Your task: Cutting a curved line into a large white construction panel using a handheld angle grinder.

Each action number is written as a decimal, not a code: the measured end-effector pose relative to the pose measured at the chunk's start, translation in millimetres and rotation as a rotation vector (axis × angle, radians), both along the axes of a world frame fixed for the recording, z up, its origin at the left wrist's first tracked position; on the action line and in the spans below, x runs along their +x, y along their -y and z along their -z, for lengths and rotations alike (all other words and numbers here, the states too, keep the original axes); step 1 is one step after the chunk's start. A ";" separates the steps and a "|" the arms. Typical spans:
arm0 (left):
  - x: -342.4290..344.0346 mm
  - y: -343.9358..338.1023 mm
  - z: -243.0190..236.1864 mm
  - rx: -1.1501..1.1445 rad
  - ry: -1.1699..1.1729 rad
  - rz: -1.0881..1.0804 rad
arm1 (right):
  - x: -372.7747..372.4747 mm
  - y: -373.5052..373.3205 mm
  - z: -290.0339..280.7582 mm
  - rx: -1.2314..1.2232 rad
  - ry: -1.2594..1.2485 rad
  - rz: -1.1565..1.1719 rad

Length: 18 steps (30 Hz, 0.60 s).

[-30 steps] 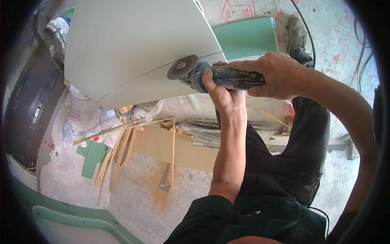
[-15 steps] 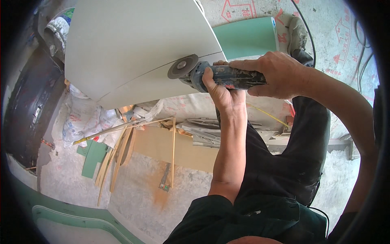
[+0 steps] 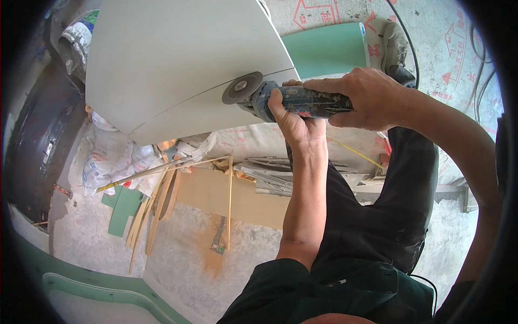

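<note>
Pale grey, flat board [image 3: 178,54] is spreading across the upper left, a thin dark line [image 3: 190,98] running over it. A grey, round cutting disc [image 3: 236,94] is sitting at that line, fitted to a dusty blue-and-black angle grinder [image 3: 313,101]. The left hand [image 3: 295,127] is gripping the grinder's front, fingers wrapping around; the right hand [image 3: 372,100] is clasping its rear, index finger pointing forward.

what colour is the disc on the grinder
The disc is dark grey, clearest in the head view.
</note>
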State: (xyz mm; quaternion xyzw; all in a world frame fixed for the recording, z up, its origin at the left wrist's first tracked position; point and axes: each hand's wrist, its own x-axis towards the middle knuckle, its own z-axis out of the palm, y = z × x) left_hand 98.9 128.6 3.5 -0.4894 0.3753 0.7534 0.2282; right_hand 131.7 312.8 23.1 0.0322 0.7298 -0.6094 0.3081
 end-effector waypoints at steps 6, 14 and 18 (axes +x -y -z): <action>0.2 2.0 0.4 0.023 -0.007 0.002 | -4.2 -2.1 -6.7 0.024 0.012 0.009; 1.4 1.8 1.6 -0.004 -0.017 0.014 | -4.6 -3.1 -5.4 0.022 0.092 -0.061; 1.0 0.1 0.1 -0.022 -0.028 0.017 | -4.5 -3.0 -7.4 0.018 0.029 -0.020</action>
